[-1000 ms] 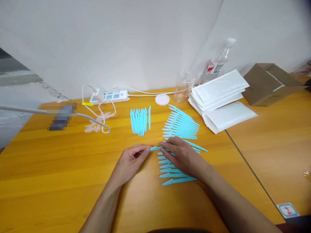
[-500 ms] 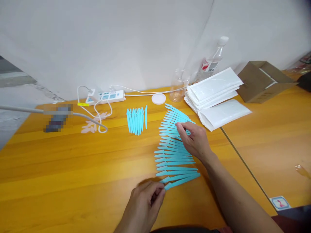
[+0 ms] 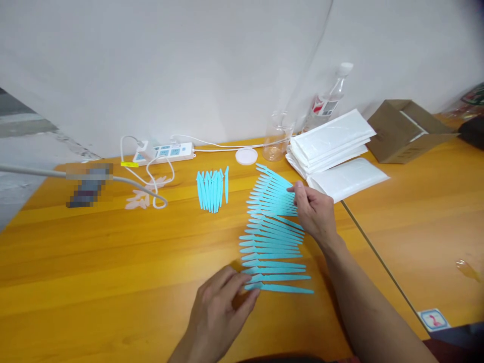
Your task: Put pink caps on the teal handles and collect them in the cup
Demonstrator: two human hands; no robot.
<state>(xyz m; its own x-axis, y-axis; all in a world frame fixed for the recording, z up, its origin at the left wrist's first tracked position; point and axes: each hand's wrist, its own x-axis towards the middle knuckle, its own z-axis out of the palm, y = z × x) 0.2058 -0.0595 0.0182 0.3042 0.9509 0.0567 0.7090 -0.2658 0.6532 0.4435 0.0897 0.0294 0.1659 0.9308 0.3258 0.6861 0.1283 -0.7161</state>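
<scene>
A long row of light blue plastic knife-shaped pieces [image 3: 272,237] lies on the orange wooden table [image 3: 94,262], running from near the front to the middle. My left hand [image 3: 221,315] rests at the near end of the row, fingers stretched out and touching the tip of the nearest blue piece [image 3: 280,288]. My right hand [image 3: 313,212] is at the right side of the row's far part, fingers curled against the ends of the pieces there. A tight bunch of blue pieces [image 3: 212,189] lies apart, further back left.
Behind are a white power strip [image 3: 166,150] with cables, pale pink pieces [image 3: 145,194], a white lid [image 3: 246,156], a clear cup [image 3: 278,136], a plastic bottle [image 3: 327,103], stacked white pouches [image 3: 335,151] and a cardboard box [image 3: 406,128]. A table seam runs at right.
My left hand carried a blue piece from the middle down to the near end of the row and laid it flat there. My right hand moved back along the row's right side.
</scene>
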